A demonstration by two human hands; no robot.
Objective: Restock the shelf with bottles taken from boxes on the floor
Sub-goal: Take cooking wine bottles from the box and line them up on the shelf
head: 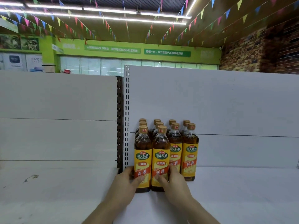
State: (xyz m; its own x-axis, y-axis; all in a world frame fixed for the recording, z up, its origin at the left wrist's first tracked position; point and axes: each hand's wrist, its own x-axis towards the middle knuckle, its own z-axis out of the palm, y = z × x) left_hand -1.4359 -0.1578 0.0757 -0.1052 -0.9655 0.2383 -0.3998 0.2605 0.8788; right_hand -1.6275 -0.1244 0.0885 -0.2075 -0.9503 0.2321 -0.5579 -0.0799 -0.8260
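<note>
Several amber bottles with yellow labels and gold caps stand in rows on the white shelf (234, 188), at its left end against the back panel. My left hand (125, 180) grips the front left bottle (143, 152) low on its label. My right hand (174, 179) grips the front bottle beside it (161, 154), thumb across the label. Both bottles stand upright on the shelf, touching each other. Two shorter rows of bottles (191, 149) stand to the right of them. No box is in view.
A slotted upright post (126, 113) stands just left of the bottles, with another white shelf bay (56, 183) beyond it. The shelf runs bare to the right. Green store walls, a brick wall and coloured bunting fill the background.
</note>
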